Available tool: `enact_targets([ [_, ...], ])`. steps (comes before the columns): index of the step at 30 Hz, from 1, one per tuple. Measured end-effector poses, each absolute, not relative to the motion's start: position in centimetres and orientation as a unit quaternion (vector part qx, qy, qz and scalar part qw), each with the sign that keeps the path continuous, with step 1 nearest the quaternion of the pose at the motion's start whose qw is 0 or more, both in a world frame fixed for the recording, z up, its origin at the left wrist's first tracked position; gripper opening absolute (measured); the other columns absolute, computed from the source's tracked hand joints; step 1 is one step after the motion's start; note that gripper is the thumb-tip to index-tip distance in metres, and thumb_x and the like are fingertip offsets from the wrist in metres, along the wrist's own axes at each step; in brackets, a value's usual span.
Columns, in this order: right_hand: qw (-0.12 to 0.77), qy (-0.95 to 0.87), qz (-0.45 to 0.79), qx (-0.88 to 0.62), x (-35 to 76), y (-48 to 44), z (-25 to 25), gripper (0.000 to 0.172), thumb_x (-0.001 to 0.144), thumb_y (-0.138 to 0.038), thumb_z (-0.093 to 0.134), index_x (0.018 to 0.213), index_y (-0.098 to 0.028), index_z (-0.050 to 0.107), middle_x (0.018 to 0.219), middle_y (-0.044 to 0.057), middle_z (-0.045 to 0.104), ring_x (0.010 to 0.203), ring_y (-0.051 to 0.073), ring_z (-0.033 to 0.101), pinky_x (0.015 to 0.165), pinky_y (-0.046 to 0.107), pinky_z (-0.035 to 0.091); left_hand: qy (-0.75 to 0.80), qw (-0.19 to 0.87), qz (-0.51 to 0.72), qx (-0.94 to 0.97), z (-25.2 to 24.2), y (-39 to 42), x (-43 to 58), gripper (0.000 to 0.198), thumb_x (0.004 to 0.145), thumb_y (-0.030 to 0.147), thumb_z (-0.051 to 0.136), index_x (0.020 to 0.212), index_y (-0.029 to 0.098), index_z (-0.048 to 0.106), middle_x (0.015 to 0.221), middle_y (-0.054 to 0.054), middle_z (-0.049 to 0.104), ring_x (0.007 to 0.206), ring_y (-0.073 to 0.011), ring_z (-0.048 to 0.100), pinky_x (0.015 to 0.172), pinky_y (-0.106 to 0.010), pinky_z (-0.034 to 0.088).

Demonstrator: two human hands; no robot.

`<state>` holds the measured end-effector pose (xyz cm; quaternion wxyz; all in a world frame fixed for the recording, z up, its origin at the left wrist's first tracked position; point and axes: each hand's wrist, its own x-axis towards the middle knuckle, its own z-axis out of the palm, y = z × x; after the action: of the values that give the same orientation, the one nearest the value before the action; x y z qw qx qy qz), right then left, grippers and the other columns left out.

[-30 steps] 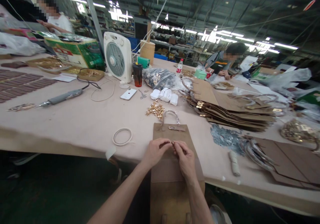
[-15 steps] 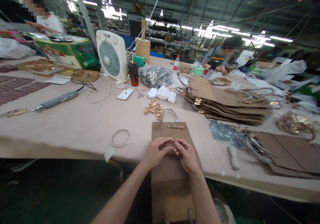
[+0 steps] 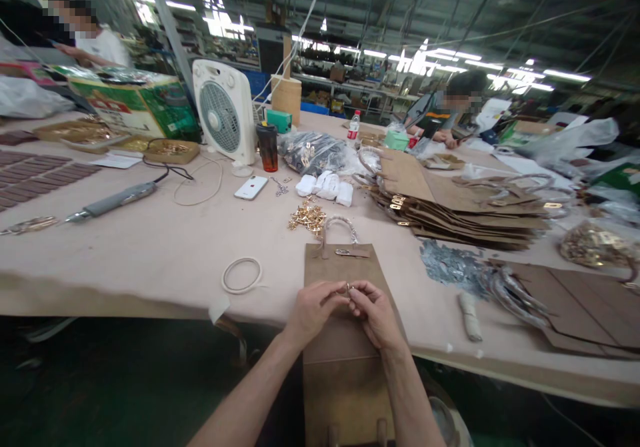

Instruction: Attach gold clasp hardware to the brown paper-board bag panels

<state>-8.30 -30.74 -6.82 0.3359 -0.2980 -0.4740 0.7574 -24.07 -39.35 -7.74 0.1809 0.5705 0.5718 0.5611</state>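
Note:
Over a brown handbag panel (image 3: 340, 380), my left hand (image 3: 316, 308) and my right hand (image 3: 374, 310) meet fingertip to fingertip. Pinched between them is a small shiny metal fitting (image 3: 349, 288), too small to make out in detail. The panel lies across the table edge and hangs down toward me. At its far end are a wrapped handle (image 3: 341, 221) and a strap with a metal plate (image 3: 345, 252). Just beyond the handle sits a pile of gold-coloured metal fittings (image 3: 307, 216).
Brown bag panels (image 3: 450, 197) are stacked at the right, near grey metal pieces (image 3: 447, 264) and a cloth roll (image 3: 469, 317). Left are a tape roll (image 3: 241, 276), an electric screwdriver (image 3: 113, 200), a phone (image 3: 251, 188) and a fan (image 3: 223, 114). Two people sit farther back.
My hands stay together over the panel and have shifted very slightly toward me. The small metal fitting has turned a little between the fingertips.

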Motion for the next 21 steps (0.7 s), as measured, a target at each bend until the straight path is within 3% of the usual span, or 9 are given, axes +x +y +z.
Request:
enact_targets([
  [10,0.355,-0.463,0.75,-0.311,-8.3,-31.1,-7.2,0.029,0.078,-0.04,0.089,0.094,-0.02,0.076,0.069,-0.001,0.063,0.06,0.009,0.051,0.052,0.02,0.039,0.568,0.251,0.56,0.548,-6.1,-39.7,-24.4,0.033,0.093,0.048,0.073,0.117,0.026,0.077,0.107,-0.006,0.079,0.093,-0.0207,0.073,0.086,-0.032,0.057],
  [13,0.398,-0.427,0.745,-0.324,-8.3,-31.2,-7.5,0.031,0.075,-0.04,0.091,0.095,-0.022,0.076,0.074,0.0,0.063,0.062,0.01,0.052,0.052,0.02,0.041,0.607,0.199,0.582,0.503,-5.3,-38.3,-25.8,0.05,0.092,0.046,0.073,0.137,0.027,0.064,0.129,-0.009,0.072,0.115,-0.0246,0.067,0.1,-0.039,0.054],
  [15,0.415,-0.409,0.743,-0.33,-8.4,-31.3,-7.4,0.032,0.073,-0.04,0.092,0.096,-0.023,0.077,0.075,0.0,0.063,0.063,0.01,0.051,0.051,0.02,0.041,0.68,0.12,0.563,0.454,-5.0,-36.9,-27.1,0.06,0.088,0.044,0.077,0.141,0.025,0.059,0.142,-0.013,0.063,0.132,-0.0307,0.057,0.112,-0.048,0.045],
  [18,0.418,-0.407,0.741,-0.331,-8.5,-31.5,-7.3,0.032,0.073,-0.04,0.092,0.096,-0.024,0.076,0.075,-0.001,0.061,0.063,0.01,0.051,0.052,0.02,0.042,0.767,0.086,0.46,0.439,-4.9,-34.9,-28.6,0.056,0.072,0.046,0.089,0.118,0.02,0.069,0.137,-0.018,0.061,0.13,-0.0382,0.053,0.111,-0.053,0.041],
  [21,0.428,-0.406,0.735,-0.335,-8.5,-31.7,-7.3,0.033,0.073,-0.039,0.092,0.097,-0.024,0.076,0.078,0.0,0.062,0.065,0.011,0.053,0.054,0.021,0.045,0.789,0.087,0.41,0.449,-5.2,-33.5,-29.0,0.042,0.068,0.039,0.092,0.096,0.019,0.067,0.115,-0.012,0.065,0.11,-0.0322,0.059,0.1,-0.046,0.046],
])
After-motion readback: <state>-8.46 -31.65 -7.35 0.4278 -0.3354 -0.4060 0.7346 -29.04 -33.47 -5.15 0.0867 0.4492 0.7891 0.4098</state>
